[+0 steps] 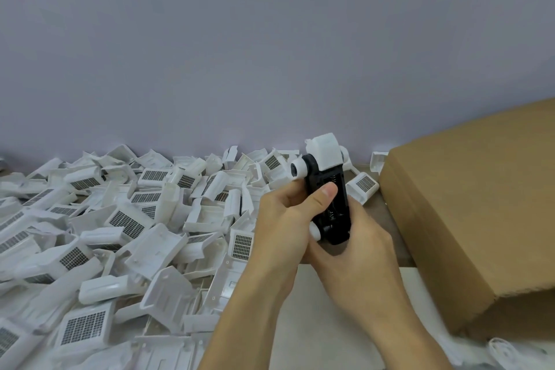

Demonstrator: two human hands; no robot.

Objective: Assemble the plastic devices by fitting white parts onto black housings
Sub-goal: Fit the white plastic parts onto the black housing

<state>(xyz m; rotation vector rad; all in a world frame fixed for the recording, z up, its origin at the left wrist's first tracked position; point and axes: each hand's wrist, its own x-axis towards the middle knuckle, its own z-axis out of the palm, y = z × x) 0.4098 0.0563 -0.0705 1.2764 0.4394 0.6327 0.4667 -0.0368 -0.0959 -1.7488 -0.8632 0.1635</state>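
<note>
Black housing [329,204] sits mid-frame, white part [326,151] on top. I've got my left hand [285,219] and right hand [357,243] both curled round it, pile of white parts [120,219] lower left.

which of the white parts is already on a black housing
Only the white cap atop the black housing, held in both the left hand and right hand. The others lie loose in the white pile.

A plain lilac-grey wall [270,39] is rising behind the desk [315,324], a cardboard box [468,219] sitting at right
</note>
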